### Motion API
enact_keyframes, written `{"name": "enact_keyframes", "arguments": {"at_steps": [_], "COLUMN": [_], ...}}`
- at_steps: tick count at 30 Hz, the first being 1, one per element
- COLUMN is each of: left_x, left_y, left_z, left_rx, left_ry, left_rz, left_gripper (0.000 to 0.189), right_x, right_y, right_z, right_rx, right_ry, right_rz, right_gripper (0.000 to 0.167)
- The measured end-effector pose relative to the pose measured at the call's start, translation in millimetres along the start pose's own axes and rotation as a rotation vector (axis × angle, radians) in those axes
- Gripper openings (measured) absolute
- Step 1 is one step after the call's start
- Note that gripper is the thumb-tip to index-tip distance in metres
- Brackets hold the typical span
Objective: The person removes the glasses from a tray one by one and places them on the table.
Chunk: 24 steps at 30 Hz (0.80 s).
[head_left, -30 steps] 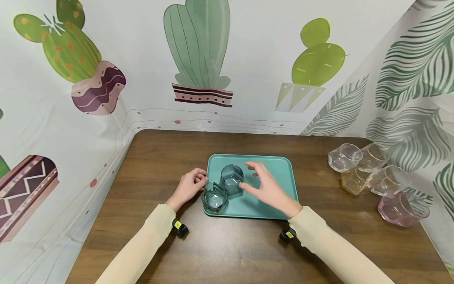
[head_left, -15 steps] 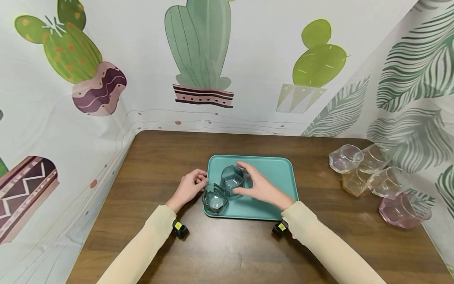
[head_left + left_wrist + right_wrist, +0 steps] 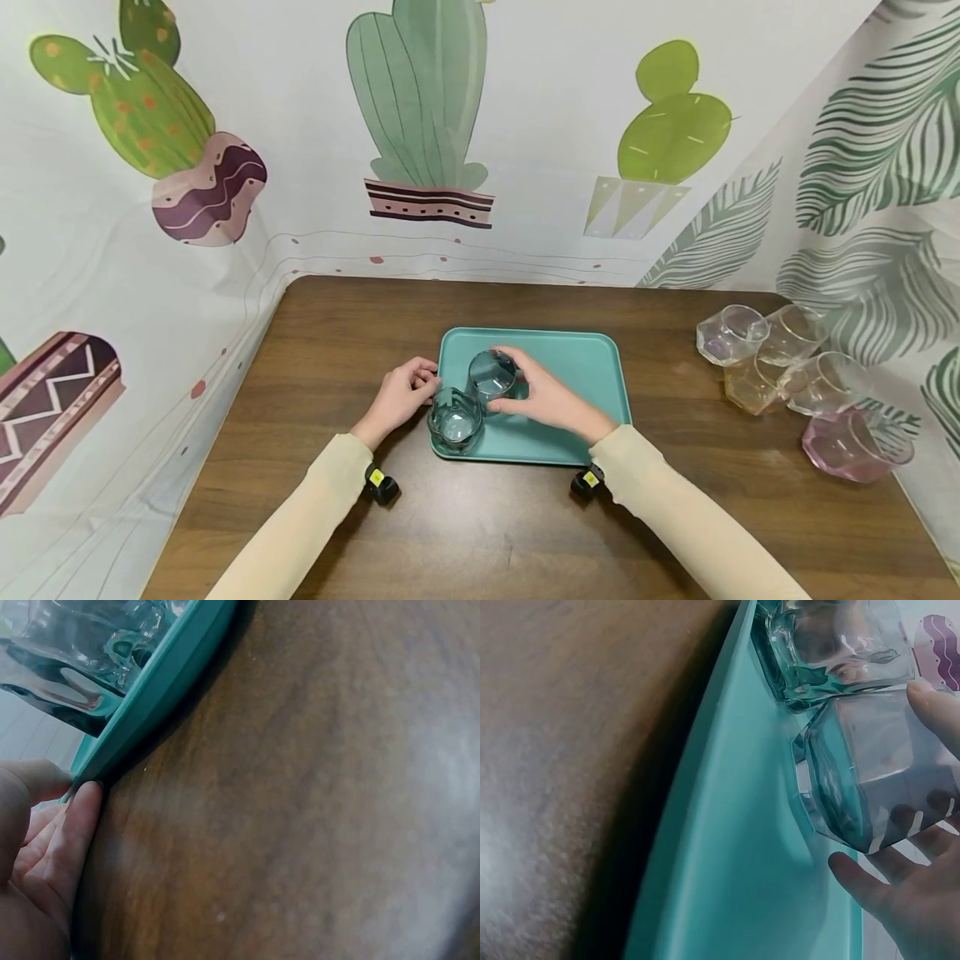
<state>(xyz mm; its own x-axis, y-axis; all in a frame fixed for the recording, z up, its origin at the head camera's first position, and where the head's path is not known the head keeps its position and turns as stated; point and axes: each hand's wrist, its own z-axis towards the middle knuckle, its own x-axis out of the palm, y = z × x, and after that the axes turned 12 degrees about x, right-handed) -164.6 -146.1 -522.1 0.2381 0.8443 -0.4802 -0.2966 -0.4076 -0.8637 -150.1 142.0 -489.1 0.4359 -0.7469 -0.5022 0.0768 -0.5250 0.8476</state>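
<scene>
On the teal tray [image 3: 585,367] stand two clear blue-grey glasses, side by side at its left end. My right hand [image 3: 549,400] grips the farther glass [image 3: 491,377], thumb on the near side and fingers around the far side. In the right wrist view, that faceted glass [image 3: 877,761] leans against the nearer glass [image 3: 840,652]. My left hand [image 3: 399,402] pinches the tray's left rim between thumb and index finger. Close beside those fingers sits the nearer glass [image 3: 456,421], inside the tray's front left corner.
Several more glasses are grouped at the table's right end, among them a pale violet glass [image 3: 732,335], an amber glass [image 3: 752,383] and a pink glass [image 3: 851,446]. Behind the wooden table [image 3: 360,325] hangs a cactus-print cloth [image 3: 540,125].
My right hand has moved left from open around the farther glass to closing its fingers on it. My left hand stays at the tray rim, and both glasses keep their places.
</scene>
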Motion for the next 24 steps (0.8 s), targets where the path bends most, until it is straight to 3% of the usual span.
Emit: {"name": "enact_keyframes", "arguments": {"at_steps": [24], "left_x": [2.6], "left_y": [5.1], "left_z": [0.9], "left_rx": [-0.015], "left_ry": [0.000], "left_rz": [0.000], "left_gripper": [0.022], "right_x": [-12.0], "right_y": [-16.3], "right_z": [-31.8], "right_rx": [0.026], "right_ry": [-0.150], "right_rz": [0.014], "right_gripper": [0.083]}}
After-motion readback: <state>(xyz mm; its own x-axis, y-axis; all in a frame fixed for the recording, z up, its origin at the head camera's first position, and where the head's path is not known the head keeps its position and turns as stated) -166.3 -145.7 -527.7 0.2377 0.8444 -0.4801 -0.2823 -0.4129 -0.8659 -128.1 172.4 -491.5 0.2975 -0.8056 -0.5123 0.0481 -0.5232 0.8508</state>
